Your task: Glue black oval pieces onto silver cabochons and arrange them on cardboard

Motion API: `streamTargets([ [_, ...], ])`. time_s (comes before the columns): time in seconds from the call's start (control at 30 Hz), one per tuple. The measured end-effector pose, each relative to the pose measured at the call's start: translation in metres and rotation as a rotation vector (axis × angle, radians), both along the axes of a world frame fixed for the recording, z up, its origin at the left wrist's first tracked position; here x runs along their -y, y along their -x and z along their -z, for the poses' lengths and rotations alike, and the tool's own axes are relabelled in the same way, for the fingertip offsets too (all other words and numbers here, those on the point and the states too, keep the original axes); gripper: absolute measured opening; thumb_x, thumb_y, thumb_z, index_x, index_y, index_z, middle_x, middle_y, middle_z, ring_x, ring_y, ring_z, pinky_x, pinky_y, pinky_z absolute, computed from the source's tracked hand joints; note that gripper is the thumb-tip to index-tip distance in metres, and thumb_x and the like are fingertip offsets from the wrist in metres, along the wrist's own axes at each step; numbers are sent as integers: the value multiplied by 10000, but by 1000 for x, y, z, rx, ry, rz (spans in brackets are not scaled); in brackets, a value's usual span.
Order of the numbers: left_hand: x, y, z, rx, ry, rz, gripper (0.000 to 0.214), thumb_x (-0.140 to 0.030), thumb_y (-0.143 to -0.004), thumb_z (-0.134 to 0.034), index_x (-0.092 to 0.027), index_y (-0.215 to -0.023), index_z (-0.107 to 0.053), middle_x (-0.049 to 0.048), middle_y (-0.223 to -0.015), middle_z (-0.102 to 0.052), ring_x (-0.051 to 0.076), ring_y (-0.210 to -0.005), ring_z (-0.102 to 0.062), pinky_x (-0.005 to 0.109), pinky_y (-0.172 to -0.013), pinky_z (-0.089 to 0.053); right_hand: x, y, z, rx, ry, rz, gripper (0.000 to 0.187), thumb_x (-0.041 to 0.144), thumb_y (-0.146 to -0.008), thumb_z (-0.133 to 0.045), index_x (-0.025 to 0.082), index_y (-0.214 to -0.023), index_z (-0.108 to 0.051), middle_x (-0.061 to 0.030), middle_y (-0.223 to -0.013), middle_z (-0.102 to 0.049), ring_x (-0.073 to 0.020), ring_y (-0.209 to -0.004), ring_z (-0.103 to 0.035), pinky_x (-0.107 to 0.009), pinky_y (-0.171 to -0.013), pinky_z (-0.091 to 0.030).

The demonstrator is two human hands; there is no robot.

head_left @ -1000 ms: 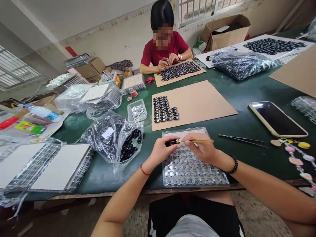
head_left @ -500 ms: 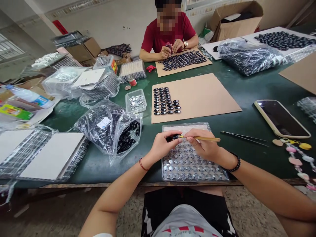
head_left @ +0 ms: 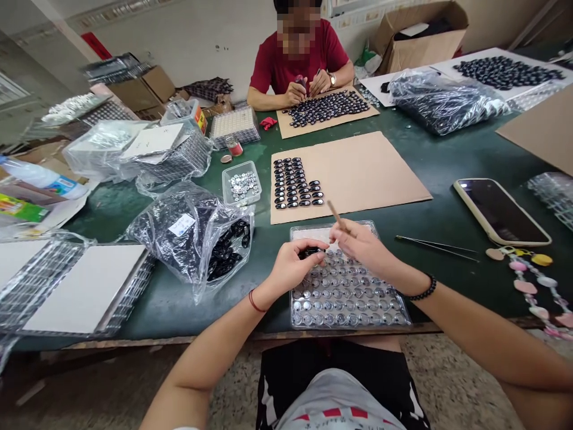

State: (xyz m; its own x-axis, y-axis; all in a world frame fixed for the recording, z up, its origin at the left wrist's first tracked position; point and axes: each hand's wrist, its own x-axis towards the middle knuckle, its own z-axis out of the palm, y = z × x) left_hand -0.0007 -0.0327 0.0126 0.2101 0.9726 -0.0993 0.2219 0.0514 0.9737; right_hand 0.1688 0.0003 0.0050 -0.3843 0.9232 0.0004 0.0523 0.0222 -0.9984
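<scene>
My left hand [head_left: 293, 263] pinches a small glossy black oval piece [head_left: 312, 252] between thumb and fingers. Close beside it, my right hand [head_left: 364, 248] grips a thin wooden stick [head_left: 336, 215], whose bare end slants up and away to the left. The stick's other end is hidden by my fingers. Both hands are over a clear plastic tray [head_left: 292, 298] filled with rows of round silvery pieces. Beyond the tray, a cardboard sheet [head_left: 358, 173] bears several rows of black oval pieces with shiny spots [head_left: 292, 182].
An opened plastic bag [head_left: 179, 209] of black pieces lies left, near a small tub [head_left: 225, 185] of silvery discs. Tweezers [head_left: 434, 243], a phone [head_left: 501, 209] and a beaded strap [head_left: 526, 286] lie right. Across the table, a person in red [head_left: 262, 71] works over another filled cardboard sheet [head_left: 290, 132].
The stick has swung from pointing right, its yellow tip at the black piece, to slanting up and away. My right hand has turned with it. My left hand keeps its pinch.
</scene>
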Motion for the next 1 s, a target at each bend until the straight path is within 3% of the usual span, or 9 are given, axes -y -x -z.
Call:
streamTargets([
  [0.13, 0, -2, 1, -28, -12, 10, 249, -274, -708, -628, -173, -931, -673, 62, -874, -698, 185, -719, -635, 280, -649, -482, 3, 3, 0, 158, -141, -78, 147, 257, -744, -593, 189, -869, -557, -31, -868, -612, -150, -795, -578, -259, -646, -480],
  [0.27, 2, -4, 3, -62, -81, 8, 285, -248, -665, -668, -184, -942, -677, 60, -990, -677, 214, -914, -607, 303, -808, -455, 3, 3, 2, 159, -138, -106, 128, 200, -747, -561, 178, -873, -558, -44, -873, -617, -152, -775, -596, -262, -618, -494],
  [0.33, 2, -5, 3, -4, -51, 18, 313, -241, -648, -683, -180, -954, -669, 63, -1004, -669, 190, -872, -608, 271, -755, -467, 3, 3, 4, 159, -159, -79, 154, 183, -745, -555, 182, -898, -552, -50, -889, -612, -157, -800, -596, -269, -627, -503],
  [0.4, 1, -3, 2, 133, 95, 44, 370, -246, -651, -684, -181, -1012, -636, 59, -927, -673, 117, -655, -593, 207, -560, -456, 3, 3, 4, 143, -186, -60, 196, 180, -747, -555, 192, -942, -542, -55, -901, -610, -161, -822, -594, -284, -646, -512],
  [0.47, -3, 3, 0, 349, 315, 50, 402, -246, -685, -657, -183, -1074, -583, 32, -793, -647, 35, -445, -463, 147, -378, -328, 2, 1, 3, 136, -211, -36, 205, 192, -746, -564, 197, -950, -542, -53, -876, -616, -164, -815, -596, -295, -652, -515],
  [0.6, -14, 20, -8, 802, 555, -233, 199, -133, -746, -553, -135, -945, -555, 32, -755, -565, 28, -487, -466, 112, -340, -270, -10, -12, 0, 228, -283, 28, 161, 259, -744, -586, 184, -886, -579, -46, -807, -636, -157, -717, -597, -268, -575, -485],
  [0.7, -15, 27, -13, 908, 559, -354, 269, 35, -688, -482, -139, -887, -531, 46, -817, -551, 57, -598, -532, 109, -381, -324, -39, -24, 0, 361, -383, 137, 152, 301, -753, -578, 179, -837, -615, -25, -715, -641, -129, -567, -550, -255, -507, -427],
  [0.8, -11, 24, -13, 874, 609, -221, 302, 63, -684, -472, -138, -895, -551, 65, -888, -559, 53, -605, -542, 93, -342, -278, -87, -24, 1, 458, -463, 301, 146, 295, -739, -589, 183, -817, -639, -27, -729, -654, -147, -605, -557, -273, -555, -424],
  [1.0, -11, 23, -9, 820, 580, -132, 272, -71, -757, -557, -130, -1021, -582, 135, -1144, -550, 49, -649, -583, 68, -292, -234, -186, 17, 18, 587, -447, 243, 171, 192, -744, -564, 128, -876, -652, -60, -887, -674, -150, -806, -582, -252, -747, -423],
])
